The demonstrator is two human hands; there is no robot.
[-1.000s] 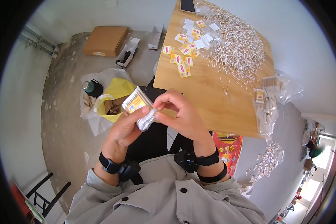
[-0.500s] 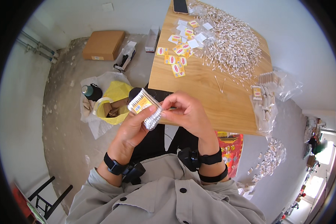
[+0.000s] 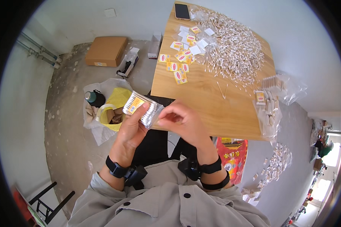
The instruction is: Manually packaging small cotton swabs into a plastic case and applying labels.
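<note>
My left hand (image 3: 129, 132) is closed round a small clear bag of cotton swabs (image 3: 144, 115), its thumb lying across the front. The swabs stand in tight rows with a yellow and white card among them, and the bag tilts up to the left. Beside it my right hand (image 3: 185, 123) is curled, thumb and finger pinched at the loose clear plastic on the bag's right end. Those fingertips are slightly blurred. Both hands are just off the near left edge of the wooden table (image 3: 208, 109).
A big heap of loose cotton swabs (image 3: 235, 47) covers the far right of the table. Left of it lie yellow and white cards (image 3: 173, 67) and a phone (image 3: 182, 11). Filled packs (image 3: 268, 102) sit at the right edge. A yellow bag (image 3: 119, 99) stands on the floor left.
The bag of swabs has shifted slightly left and turned in my left hand. More clear plastic shows at its right end, by my right fingers.
</note>
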